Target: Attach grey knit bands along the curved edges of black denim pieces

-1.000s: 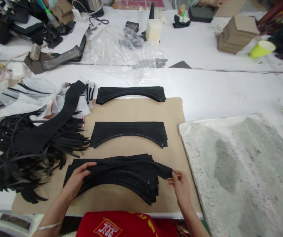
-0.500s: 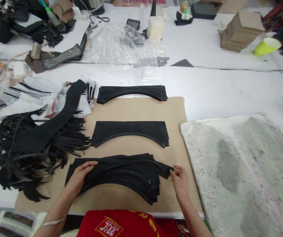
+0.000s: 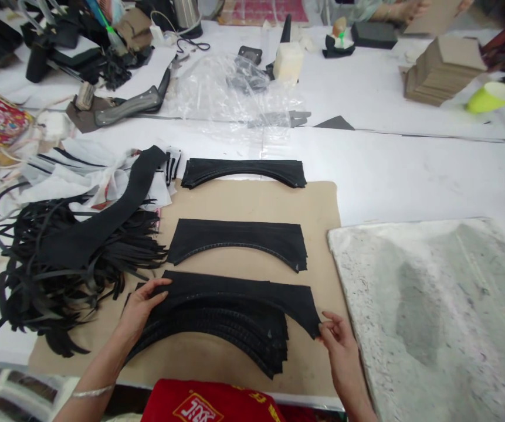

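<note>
My left hand (image 3: 140,308) pinches the left end of a black curved cut piece (image 3: 243,293), and my right hand (image 3: 340,343) pinches its right corner. The piece is stretched flat just above a fanned stack of like pieces (image 3: 230,334) on a tan board (image 3: 252,202). Two more stacks of black curved pieces lie farther up the board, one in the middle (image 3: 237,237) and one at the far edge (image 3: 243,170).
A tangle of black strips (image 3: 54,258) lies left of the board, with white papers behind. A speckled stone slab (image 3: 437,310) sits at right. Clear plastic (image 3: 230,88), tools, a cardboard stack (image 3: 443,67) and a green cup (image 3: 492,97) are across the white table.
Both hands have lifted the top curved piece off the fanned stack and pulled it flat; the right hand moved down and to the right. The camera tilted slightly.
</note>
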Demonstrator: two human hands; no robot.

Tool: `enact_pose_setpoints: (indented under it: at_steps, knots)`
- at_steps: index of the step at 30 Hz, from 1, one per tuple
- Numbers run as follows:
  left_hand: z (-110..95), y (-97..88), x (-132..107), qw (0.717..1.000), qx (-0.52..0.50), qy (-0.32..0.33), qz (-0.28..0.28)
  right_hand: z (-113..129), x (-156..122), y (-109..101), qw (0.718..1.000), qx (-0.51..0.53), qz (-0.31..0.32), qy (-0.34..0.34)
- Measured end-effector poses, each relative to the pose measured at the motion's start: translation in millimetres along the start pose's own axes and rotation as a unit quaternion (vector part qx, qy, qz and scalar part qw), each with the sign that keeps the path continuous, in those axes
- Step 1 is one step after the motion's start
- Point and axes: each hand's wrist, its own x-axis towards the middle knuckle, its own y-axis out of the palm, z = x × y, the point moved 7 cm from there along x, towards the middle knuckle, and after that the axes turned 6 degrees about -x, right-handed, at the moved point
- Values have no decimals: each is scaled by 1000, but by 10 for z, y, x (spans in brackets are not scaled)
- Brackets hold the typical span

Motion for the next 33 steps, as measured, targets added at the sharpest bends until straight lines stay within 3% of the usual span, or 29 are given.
enact_pose_setpoints:
  at_steps: [5,13,16,21,24,27,33]
  knots:
    - [235,-72,141,999,44,3,-30,-236,13,146,997,-66,-2,50]
    - [345,-281,265,980,108,9,-167,-192,228,240,977,-188,-30,96]
    - [307,-233,264,981,103,24,-160,-123,306,276,975,-209,0,73]
    - [211,-67,221,995,69,25,-72,75,262,260,973,-226,35,12]
    - [104,-6,170,998,44,13,-40,232,196,221,978,-205,42,-17]
    - [-134,50,138,999,19,22,-24,439,210,167,985,-164,40,-34]
    - [-724,155,362,997,-19,69,-9,951,567,166,996,-72,25,-42]
